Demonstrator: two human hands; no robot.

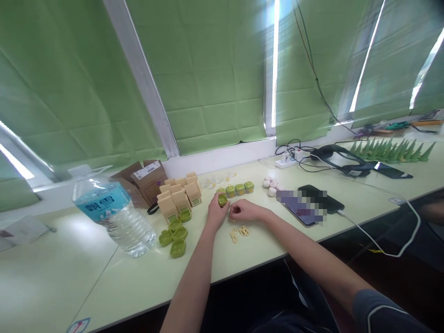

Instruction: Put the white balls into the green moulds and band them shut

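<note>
My left hand (217,213) is closed around a small green cup (222,200), with the cup's open side facing up. Just to its right, my right hand (245,210) has its fingers pinched together over the table; whatever is between them is hidden. Several pale yellow clip-like plastic pieces (239,233) lie in front of my right hand. Behind my hands stands a row of small clear containers with green lids (239,188). Left of my left hand, several loose green shaped cups (178,233) lie on the table.
Tan folded packets (178,194) stand by a cardboard box (145,180). A large water bottle (114,210) is at left. Pinkish-white pieces (271,186), clear small parts (218,178), phones (300,208), a white cable (385,252), a headset (343,159) and green cones (391,150) lie rightward and behind.
</note>
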